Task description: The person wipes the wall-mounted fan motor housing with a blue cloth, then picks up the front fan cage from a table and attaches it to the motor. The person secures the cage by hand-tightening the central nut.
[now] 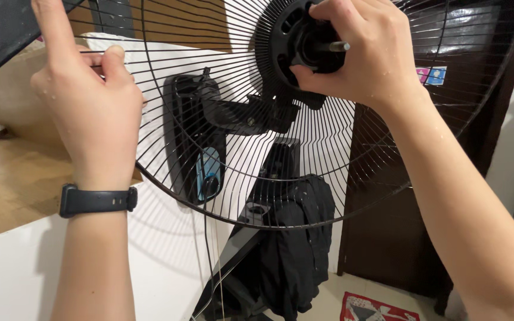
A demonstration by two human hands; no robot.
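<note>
At the centre of the black wire fan guard (pixel 221 142), the right hand (pixel 358 50) is wrapped around the round black hub nut (pixel 307 41), fingers curled shut on it, with the thumb pressed under its lower edge. A short metal shaft (pixel 335 46) pokes out between the fingers, just in front of the nut. Farther left, the left hand (pixel 87 95) pinches 1 of the thin guard wires between thumb and bent fingers, while the index finger points up along the guard. A black wristband (pixel 97 199) circles that wrist. Behind the wires, a black wall bracket (pixel 200 139) with a bluish control knob shows through. The guard's upper rim is cut off by the frame edge, and much of the nut is hidden by the right hand. Dark clothing (pixel 295 244) hangs below.
</note>
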